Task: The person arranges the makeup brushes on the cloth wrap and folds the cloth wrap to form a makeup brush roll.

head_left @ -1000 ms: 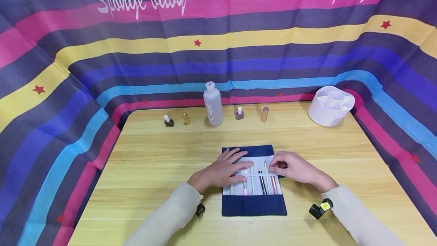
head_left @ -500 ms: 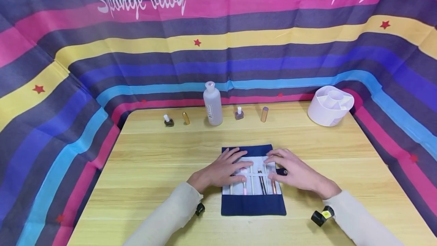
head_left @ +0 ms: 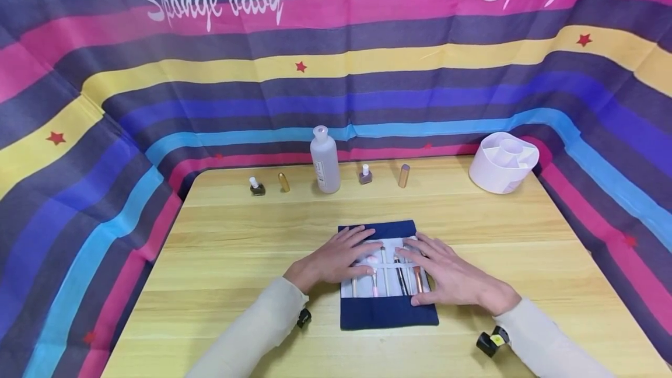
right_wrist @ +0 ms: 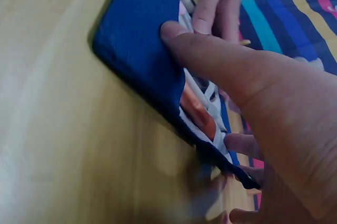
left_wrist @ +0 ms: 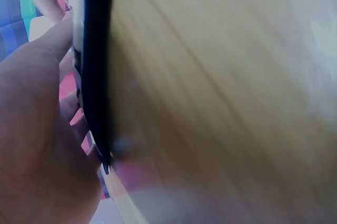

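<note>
Centrally on the wooden worktop (head_left: 236, 249): a navy brush roll (head_left: 387, 314), lying flat and opened out, white lining showing with several slim brushes (head_left: 385, 270) tucked under a white band. Left hand (head_left: 336, 258) rests flat on the roll's left part, fingers straight and spread, gripping nothing; fingertips lie over the brush heads. Right hand (head_left: 448, 276) rests flat on the right part, fingers straight, pointing up and left across the lining; thumb lies along the lower navy edge. Right wrist view: thumb presses the blue fabric, a copper-coloured brush handle (right_wrist: 197, 110) just under it. Left wrist view blurred; only palm and the roll's dark edge (left_wrist: 97, 66) are clear.

Back edge of worktop, left to right: dark nail polish bottle (head_left: 256, 186), gold tube (head_left: 284, 182), tall white bottle (head_left: 324, 160), small mauve polish bottle (head_left: 365, 174), bronze tube (head_left: 403, 175). White compartmented organiser (head_left: 503, 163) at far right. Striped cloth backdrop (head_left: 336, 74) surrounds all.
</note>
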The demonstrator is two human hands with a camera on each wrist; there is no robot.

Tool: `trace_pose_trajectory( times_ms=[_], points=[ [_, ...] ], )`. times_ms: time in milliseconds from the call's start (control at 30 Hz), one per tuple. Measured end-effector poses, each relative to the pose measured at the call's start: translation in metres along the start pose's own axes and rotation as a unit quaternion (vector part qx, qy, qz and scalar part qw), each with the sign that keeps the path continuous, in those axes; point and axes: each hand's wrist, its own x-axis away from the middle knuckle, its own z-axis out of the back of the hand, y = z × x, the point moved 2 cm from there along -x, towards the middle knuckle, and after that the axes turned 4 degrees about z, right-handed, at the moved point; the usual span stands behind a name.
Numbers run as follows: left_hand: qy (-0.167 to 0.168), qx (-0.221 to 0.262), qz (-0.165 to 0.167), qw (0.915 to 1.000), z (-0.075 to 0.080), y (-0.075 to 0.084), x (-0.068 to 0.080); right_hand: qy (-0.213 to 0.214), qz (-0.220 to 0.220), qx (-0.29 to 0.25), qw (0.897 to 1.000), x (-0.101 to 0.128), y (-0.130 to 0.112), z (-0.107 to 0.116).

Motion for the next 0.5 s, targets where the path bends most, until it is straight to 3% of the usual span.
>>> trace_pose_trajectory(
  times_ms=[233,500],
  points=[
    [0.016,-0.041,0.026,0.9987,0.008,-0.007,0.011,0.01,-0.061,-0.024,0.998,0.002,0.014,0.013],
    [0.067,-0.113,0.028,0.9909,0.017,-0.005,0.028,0.108,-0.016,0.061,0.992,-0.005,0.027,0.021]
  ],
)
